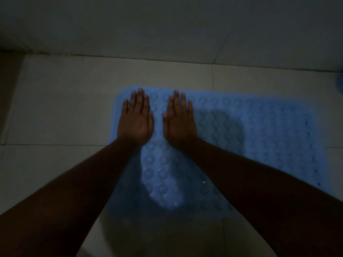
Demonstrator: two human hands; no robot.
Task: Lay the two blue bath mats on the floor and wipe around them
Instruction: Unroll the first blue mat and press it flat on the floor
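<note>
Dim light. Bare floor tile open along the left, up to the wall base at the far edge; a narrow strip of tile separates the blue bath mat from the wall. Left hand flat, fingers extended, palm down on the mat's far-left corner; left edge just outside the little finger. Right hand flat and spread too, just beside it, thumbs near but apart. Mat lies flat on floor, suction-cup bumps showing, long axis left-right, parallel to the wall. Blurred blue object at right frame edge; can't identify.
</note>
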